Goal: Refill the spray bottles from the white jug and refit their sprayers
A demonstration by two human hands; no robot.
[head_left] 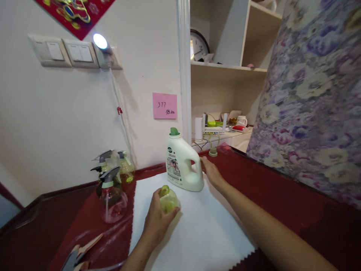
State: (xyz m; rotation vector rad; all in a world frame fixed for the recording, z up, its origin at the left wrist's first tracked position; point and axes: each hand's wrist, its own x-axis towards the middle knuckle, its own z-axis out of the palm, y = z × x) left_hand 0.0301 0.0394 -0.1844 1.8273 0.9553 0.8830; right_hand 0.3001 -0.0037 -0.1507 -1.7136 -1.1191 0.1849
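Observation:
My left hand (pixel 158 220) is closed round a small yellow-green bottle (pixel 168 199) standing on a white cloth (pixel 197 233). My right hand (pixel 212 172) reaches to the handle side of a white detergent jug (pixel 182 163) with a green spout. Its fingers touch the jug's handle edge, loosely stretched. The jug stands upright at the cloth's far edge.
Three spray bottles (pixel 111 184) stand at the left on the dark red tabletop (pixel 282 195). A tool with pale handles (pixel 81 252) lies near the front left. A small green cap (pixel 213 151) sits behind the jug. Flowered fabric (pixel 316 94) hangs at right; shelves hold clutter behind.

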